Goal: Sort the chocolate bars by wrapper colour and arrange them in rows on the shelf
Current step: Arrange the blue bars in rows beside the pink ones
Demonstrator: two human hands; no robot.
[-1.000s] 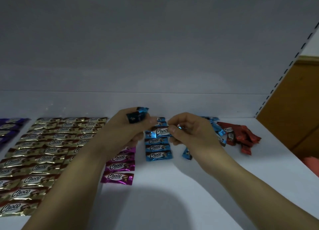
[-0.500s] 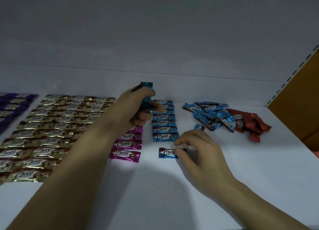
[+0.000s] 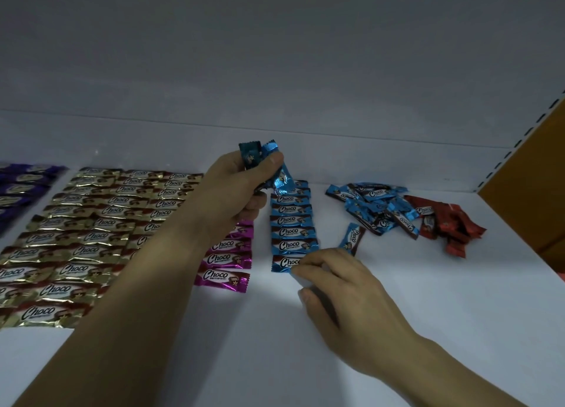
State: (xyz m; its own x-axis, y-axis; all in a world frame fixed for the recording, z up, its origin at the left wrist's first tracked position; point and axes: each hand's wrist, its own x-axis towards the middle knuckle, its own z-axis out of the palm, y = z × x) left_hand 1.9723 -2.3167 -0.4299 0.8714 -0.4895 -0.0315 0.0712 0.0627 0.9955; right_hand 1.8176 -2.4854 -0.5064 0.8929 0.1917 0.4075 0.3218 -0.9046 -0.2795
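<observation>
Clutching spare bars (image 3: 252, 157) in my left hand (image 3: 235, 192), I touch the nearest blue bar (image 3: 284, 263) with my relaxed right hand (image 3: 345, 287).

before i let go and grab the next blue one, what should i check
1. Newest blue bar lined up at the near end of the blue column: ok.
2. Right hand off that bar: not ok, its fingertips touch the bar's right end.
3. Left hand grips spare blue bars to feed from: ok; how many, cannot tell.
4. Bare shelf in front of the column for the next bar: ok.
5. Stray blue bar sorted: not ok, it lies tilted and alone between the column and the loose blue pile.
</observation>
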